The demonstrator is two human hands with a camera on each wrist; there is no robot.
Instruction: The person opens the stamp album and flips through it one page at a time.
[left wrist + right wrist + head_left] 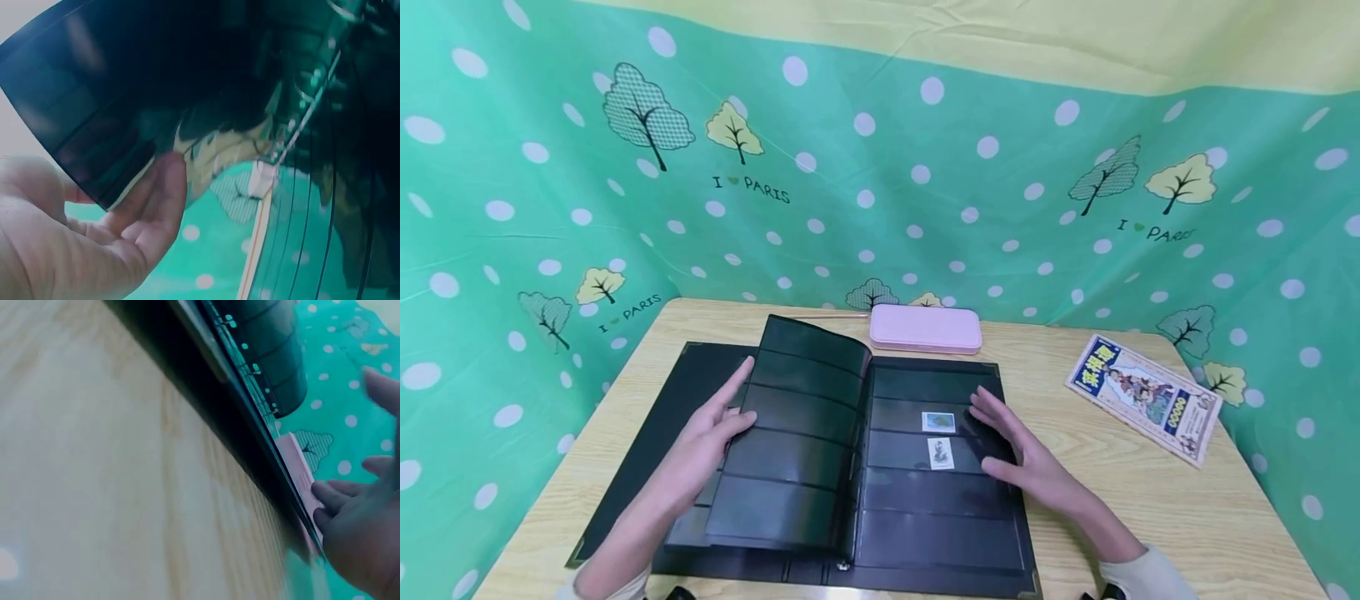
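Note:
A black stamp album point(947, 533) lies spread on the table, its raised left page point(782, 425) curving up from the ring binding. My left hand point(700, 437) pinches that page at its outer edge, thumb on the near face and the other fingers behind. In the left wrist view the fingers point(169, 194) press against the dark sheet. On the right page sit a blue-bordered stamp point(938, 422) and, just below it, a white stamp point(940, 453) with a dark figure. My right hand point(1026, 462) is over the right page's outer edge, fingers spread and relaxed, holding nothing.
Behind the album stands a pink pencil case point(925, 329), with a thin rod point(831, 316) to its left. A colourful printed booklet point(1142, 398) lies at the right of the wooden table point(1120, 492). A green dotted cloth point(865, 200) hangs around the back and sides.

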